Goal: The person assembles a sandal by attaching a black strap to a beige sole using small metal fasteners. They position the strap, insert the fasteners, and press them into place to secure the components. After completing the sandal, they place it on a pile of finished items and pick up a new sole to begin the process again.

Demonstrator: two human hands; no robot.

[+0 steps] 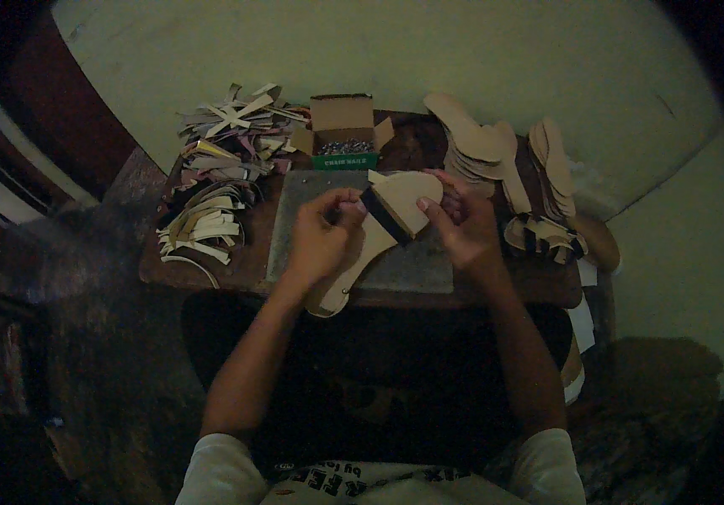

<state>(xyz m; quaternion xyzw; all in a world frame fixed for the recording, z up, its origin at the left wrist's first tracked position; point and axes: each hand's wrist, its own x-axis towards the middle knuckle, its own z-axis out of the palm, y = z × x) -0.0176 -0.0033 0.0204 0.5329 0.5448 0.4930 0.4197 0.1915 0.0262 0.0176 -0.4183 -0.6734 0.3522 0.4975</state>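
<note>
A tan shoe insole (366, 252) lies slantwise above the grey slab (290, 227), its broad toe end away from me and its narrow heel end over the table's front edge. Across the broad part runs a strap (390, 217), dark on one side and light on the other. My left hand (326, 231) pinches the strap's left end at the insole's edge. At the right of the toe end, my right hand (465, 227) grips the insole, thumb on top and fingers partly hidden beneath.
Strap pieces (227, 151) are heaped on the table's left side. An open green box (345, 158) of small nails stands behind the slab. To the right are a stack of insoles (473, 147), another stack (552, 164) and several strapped pieces (543, 238). A wall rises behind.
</note>
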